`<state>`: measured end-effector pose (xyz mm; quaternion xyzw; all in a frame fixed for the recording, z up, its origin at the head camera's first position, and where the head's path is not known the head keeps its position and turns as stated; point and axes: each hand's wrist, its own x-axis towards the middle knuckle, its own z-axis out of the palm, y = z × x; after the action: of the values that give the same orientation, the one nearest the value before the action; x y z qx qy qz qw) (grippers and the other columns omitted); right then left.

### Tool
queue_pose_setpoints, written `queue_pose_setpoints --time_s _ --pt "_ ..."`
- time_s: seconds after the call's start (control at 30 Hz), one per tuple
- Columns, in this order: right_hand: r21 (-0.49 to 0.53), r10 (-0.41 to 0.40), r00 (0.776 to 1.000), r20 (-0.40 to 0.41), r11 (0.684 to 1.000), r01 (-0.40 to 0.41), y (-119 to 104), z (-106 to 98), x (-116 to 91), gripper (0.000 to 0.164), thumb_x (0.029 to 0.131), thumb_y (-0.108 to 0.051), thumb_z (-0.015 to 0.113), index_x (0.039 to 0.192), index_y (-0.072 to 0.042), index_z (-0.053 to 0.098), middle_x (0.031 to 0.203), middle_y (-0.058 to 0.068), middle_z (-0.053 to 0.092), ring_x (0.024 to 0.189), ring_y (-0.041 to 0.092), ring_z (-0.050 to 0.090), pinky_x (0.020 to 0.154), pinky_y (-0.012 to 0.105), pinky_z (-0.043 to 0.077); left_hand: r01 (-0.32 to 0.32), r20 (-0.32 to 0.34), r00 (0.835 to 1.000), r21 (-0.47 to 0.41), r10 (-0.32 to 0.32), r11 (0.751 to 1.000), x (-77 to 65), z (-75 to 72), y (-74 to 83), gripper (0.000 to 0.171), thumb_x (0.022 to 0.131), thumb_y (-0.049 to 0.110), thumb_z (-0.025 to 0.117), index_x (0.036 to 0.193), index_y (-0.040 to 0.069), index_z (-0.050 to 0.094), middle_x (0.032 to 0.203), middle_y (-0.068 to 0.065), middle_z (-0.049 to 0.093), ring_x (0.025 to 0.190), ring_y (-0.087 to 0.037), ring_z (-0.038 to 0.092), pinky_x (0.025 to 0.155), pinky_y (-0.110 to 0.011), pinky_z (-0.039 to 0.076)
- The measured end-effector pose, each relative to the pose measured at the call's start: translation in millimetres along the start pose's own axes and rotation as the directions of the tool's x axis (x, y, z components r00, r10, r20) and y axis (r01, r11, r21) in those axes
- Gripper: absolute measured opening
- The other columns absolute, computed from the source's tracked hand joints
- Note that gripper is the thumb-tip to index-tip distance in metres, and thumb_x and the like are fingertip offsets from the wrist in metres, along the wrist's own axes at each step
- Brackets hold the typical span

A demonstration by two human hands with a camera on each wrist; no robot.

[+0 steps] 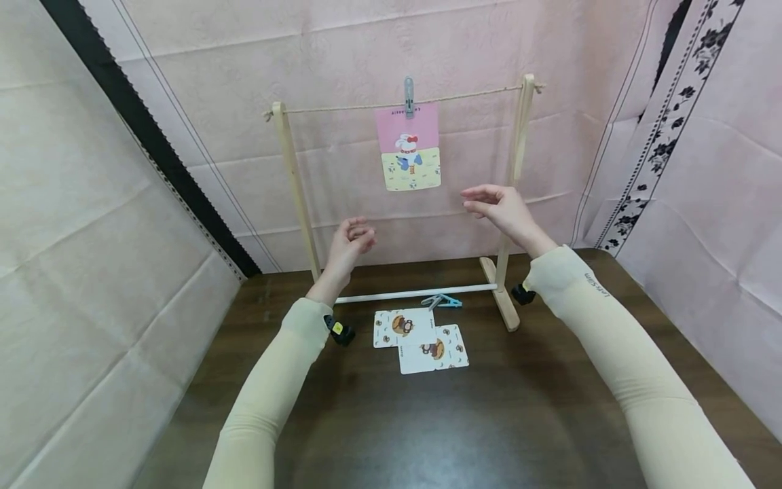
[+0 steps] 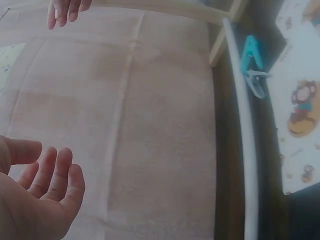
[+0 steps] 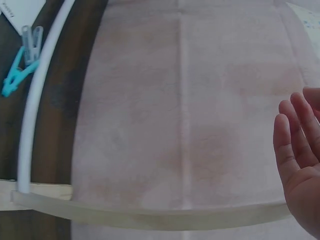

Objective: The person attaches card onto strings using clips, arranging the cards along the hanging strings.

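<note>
Above the far edge of the worktop (image 1: 379, 428), the head view shows us the pink-and-yellow card (image 1: 394, 138) clipped to the cord (image 1: 342, 109) by a grey peg (image 1: 408, 94), long axis upright. It hangs between our hands and higher: up and rightward from our left hand (image 1: 349, 250), whose fingers bend loosely, up and leftward from our right hand (image 1: 506, 212), which looks nearer. From the left wrist we see thumb and fingers relaxed, apart, gripping nothing. From the right wrist our visible fingers stand nearly straight, likewise empty.

Sm. booth: cloth walls (image 1: 342, 180), wd. tbl. (image 1: 464, 428)
</note>
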<state>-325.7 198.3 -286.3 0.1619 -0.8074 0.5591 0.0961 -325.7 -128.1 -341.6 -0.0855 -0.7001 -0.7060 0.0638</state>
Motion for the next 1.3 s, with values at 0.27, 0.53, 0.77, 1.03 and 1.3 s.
queue_pose_setpoints --time_s 0.27,0.53,0.77,1.03,1.3 --pt "-0.025 0.008 1.0 0.02 1.0 -0.007 26 5 -9 0.032 0.097 -0.017 0.07 0.125 -0.002 0.069 0.116 0.008 0.072 0.092 0.005 0.065 0.08 0.028 0.054 0.026 0.049 0.998 0.078 -0.03 0.997 -5.5 -0.8 -14.6 0.039 0.1 0.009 0.063 0.136 0.002 0.05 0.126 -0.026 0.06 0.099 -0.027 0.065 0.093 -0.043 0.05" --pt "-0.056 0.043 0.996 0.073 0.998 -0.039 51 16 -21 0.038 0.098 -0.019 0.069 0.13 0.002 0.064 0.122 0.019 0.066 0.096 0.017 0.064 0.076 0.021 0.052 0.067 0.102 0.991 0.167 -0.085 0.984 -13.9 -1.2 -30.3 0.039 0.1 0.009 0.062 0.137 0.003 0.05 0.123 -0.017 0.062 0.11 -0.035 0.062 0.095 -0.045 0.05" --pt "-0.125 0.055 0.99 0.128 0.991 -0.039 69 30 -32 0.034 0.099 -0.016 0.067 0.129 -0.001 0.066 0.122 0.018 0.069 0.094 0.016 0.065 0.078 0.026 0.052 0.096 0.142 0.981 0.233 -0.132 0.968 -23.3 -2.5 -44.5 0.038 0.099 0.009 0.064 0.135 0.004 0.052 0.124 -0.018 0.062 0.108 -0.033 0.062 0.095 -0.047 0.049" --pt "-0.093 0.115 0.979 0.168 0.991 -0.101 88 43 -43 0.034 0.098 -0.017 0.068 0.129 -0.003 0.066 0.118 0.016 0.07 0.103 0.028 0.067 0.08 0.029 0.054 0.106 0.196 0.966 0.306 -0.171 0.946 -32.3 -4.9 -63.9 0.036 0.099 0.013 0.066 0.132 0.006 0.054 0.123 -0.014 0.062 0.111 -0.03 0.061 0.099 -0.052 0.046" --pt "-0.114 0.137 0.969 0.205 0.987 -0.115 107 60 -51 0.033 0.097 -0.02 0.069 0.127 -0.006 0.068 0.115 0.012 0.071 0.109 0.029 0.065 0.095 0.048 0.05 0.079 0.245 0.95 0.415 -0.195 0.906 -41.3 1.9 -77.7 0.039 0.094 0.013 0.072 0.129 0.007 0.057 0.125 -0.018 0.062 0.109 -0.028 0.061 0.097 -0.048 0.048"
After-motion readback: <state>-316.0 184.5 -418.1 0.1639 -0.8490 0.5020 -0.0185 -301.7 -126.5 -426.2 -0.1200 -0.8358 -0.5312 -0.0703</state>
